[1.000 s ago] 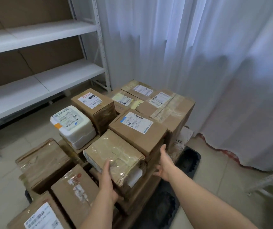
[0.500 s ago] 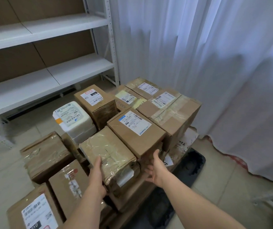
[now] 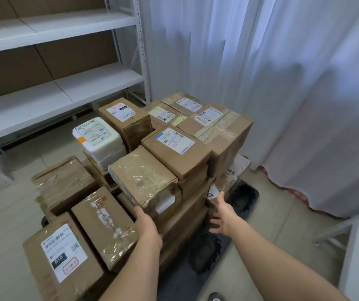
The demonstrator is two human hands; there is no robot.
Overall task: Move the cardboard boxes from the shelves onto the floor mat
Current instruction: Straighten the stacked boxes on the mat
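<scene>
Left hand: the left hand (image 3: 147, 224) rests flat against the near end of the taped box (image 3: 142, 179). The fingers are straight and press on the box.
Right hand: the right hand (image 3: 223, 216) is in the air, just beside the pile. The fingers are spread wide and hold nothing. It touches no box.
Taped box: it is brown and wrapped in shiny clear tape. It sits on top of other boxes, in the middle of the pile, and tilts a bit.
Pile of boxes: many brown boxes stand close together on the floor. One box with a blue and white label (image 3: 175, 152) sits just behind the taped box, touching it. A big box (image 3: 220, 132) is behind that one, near the curtain.
White box: a white foam box (image 3: 99, 139) sits on the left part of the pile.
Near boxes: a box with a big white label (image 3: 63, 257) is at the front left. Next to it is a box with crinkly tape (image 3: 105, 224).
Floor mat: the dark floor mat (image 3: 246, 197) lies under the pile. Its edge peeks out on the right side.
Shelves: the white shelves (image 3: 61, 92) stand at the back left. No boxes show on the parts in view.
Curtain: a white curtain (image 3: 261, 72) hangs behind the pile and to the right.
Floor: the floor (image 3: 4, 213) has pale tiles.
</scene>
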